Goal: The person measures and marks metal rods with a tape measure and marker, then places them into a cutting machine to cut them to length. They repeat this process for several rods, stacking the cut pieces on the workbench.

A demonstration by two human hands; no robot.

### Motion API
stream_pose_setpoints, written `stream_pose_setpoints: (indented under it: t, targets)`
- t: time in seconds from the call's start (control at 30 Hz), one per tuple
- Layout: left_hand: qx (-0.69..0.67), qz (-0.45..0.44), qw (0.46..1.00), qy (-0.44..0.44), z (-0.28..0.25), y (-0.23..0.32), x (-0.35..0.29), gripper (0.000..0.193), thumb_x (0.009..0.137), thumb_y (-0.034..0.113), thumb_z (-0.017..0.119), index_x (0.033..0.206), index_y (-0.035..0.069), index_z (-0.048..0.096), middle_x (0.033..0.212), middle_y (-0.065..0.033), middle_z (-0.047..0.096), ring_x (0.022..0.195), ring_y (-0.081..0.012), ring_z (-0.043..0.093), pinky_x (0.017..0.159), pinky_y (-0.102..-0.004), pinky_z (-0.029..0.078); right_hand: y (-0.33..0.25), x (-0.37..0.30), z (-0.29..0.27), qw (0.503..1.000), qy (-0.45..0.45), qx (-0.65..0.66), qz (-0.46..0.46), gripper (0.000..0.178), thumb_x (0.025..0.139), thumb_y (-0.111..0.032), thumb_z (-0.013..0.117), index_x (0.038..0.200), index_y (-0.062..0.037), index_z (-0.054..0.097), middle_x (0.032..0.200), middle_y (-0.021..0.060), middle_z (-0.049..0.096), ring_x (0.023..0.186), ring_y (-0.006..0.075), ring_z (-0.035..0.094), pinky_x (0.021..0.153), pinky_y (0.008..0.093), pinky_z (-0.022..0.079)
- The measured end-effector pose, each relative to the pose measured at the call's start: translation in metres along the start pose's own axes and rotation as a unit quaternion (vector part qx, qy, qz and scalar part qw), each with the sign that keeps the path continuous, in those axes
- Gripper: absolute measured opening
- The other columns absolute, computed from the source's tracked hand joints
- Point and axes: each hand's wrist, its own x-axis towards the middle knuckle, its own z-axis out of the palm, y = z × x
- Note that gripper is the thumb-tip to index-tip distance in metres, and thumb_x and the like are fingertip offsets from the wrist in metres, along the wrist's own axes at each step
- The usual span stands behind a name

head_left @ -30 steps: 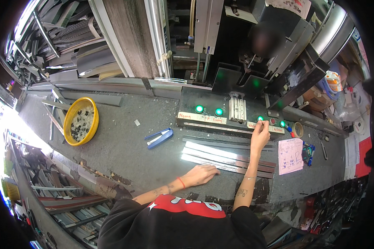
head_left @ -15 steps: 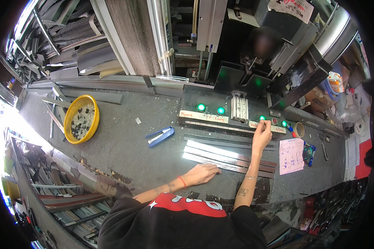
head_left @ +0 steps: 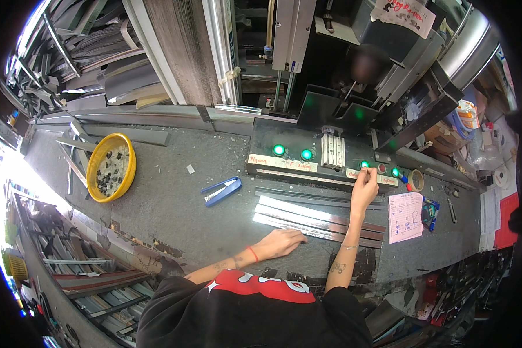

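Note:
My right hand (head_left: 365, 187) reaches up to a green lit push button (head_left: 365, 165) on the front of a dark control box (head_left: 261, 139). Its fingers are bunched together and the fingertips are at the button; I see nothing held in them. My left hand (head_left: 282, 242) lies palm down on the grey bench with its fingers stretched out. Those fingertips are beside the near edge of several long, shiny metal strips (head_left: 325, 219) lying side by side. Whether they touch the strips I cannot tell. Short metal profile pieces (head_left: 333, 152) sit bundled on the control box.
On the bench (head_left: 174, 162) are a yellow basin (head_left: 130, 174) of small dark and pale pieces, a blue stapler (head_left: 223, 191), a pink written sheet (head_left: 406, 217) and a tape roll (head_left: 416, 179). Behind the box stands machinery with a dark guard (head_left: 317, 110). Metal offcuts (head_left: 110, 75) fill the far left.
Both hands keep their places, the right at the green button and the left flat by the strips. The whole view has shifted very slightly.

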Motion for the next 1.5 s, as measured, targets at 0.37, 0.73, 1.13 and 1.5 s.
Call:
stream_pose_setpoints:
  t: [0.37, 0.73, 1.13, 1.5]
  targets:
    - [-0.007, -0.002, 1.0, -0.005, -0.001, 0.0, 0.0, 0.02, 0.085, 0.008, 0.057, 0.104, 0.009, 0.059, 0.091, -0.0077, 0.06, 0.087, -0.0265, 0.062, 0.073, -0.037, 0.053, -0.004, -0.002, 0.001, 0.997, -0.021, -0.071, -0.028, 0.019, 0.096, -0.023, 0.051, 0.103, -0.0051, 0.054, 0.083, 0.0205, 0.064, 0.079, 0.0413, 0.062, 0.067, 0.0475, 0.045]
    - [-0.027, -0.013, 0.999, -0.01, -0.001, 0.0, -0.001, 0.02, 0.084, 0.007, 0.057, 0.104, 0.008, 0.06, 0.092, -0.0086, 0.061, 0.09, -0.0276, 0.062, 0.075, -0.0378, 0.052, -0.012, 0.008, -0.016, 0.985, -0.096, -0.106, -0.092, 0.025, 0.098, -0.025, 0.048, 0.112, -0.0045, 0.051, 0.073, 0.0231, 0.062, 0.072, 0.0425, 0.061, 0.064, 0.0488, 0.045]
    - [-0.04, -0.023, 0.999, -0.009, -0.001, -0.002, -0.001, 0.019, 0.086, 0.007, 0.056, 0.104, 0.007, 0.06, 0.094, -0.0089, 0.062, 0.091, -0.0281, 0.062, 0.076, -0.0383, 0.052, -0.007, 0.013, -0.02, 0.977, -0.11, -0.121, -0.136, 0.022, 0.099, -0.023, 0.047, 0.108, -0.0041, 0.051, 0.064, 0.0232, 0.059, 0.065, 0.043, 0.06, 0.057, 0.0497, 0.043]
    - [-0.049, -0.032, 0.998, -0.013, -0.001, -0.001, -0.002, 0.018, 0.086, 0.007, 0.055, 0.104, 0.008, 0.06, 0.095, -0.0089, 0.061, 0.091, -0.0281, 0.062, 0.076, -0.0384, 0.052, -0.01, 0.016, -0.018, 0.974, -0.101, -0.15, -0.139, 0.023, 0.1, -0.027, 0.044, 0.101, -0.005, 0.05, 0.061, 0.0217, 0.057, 0.061, 0.043, 0.059, 0.054, 0.0502, 0.042]
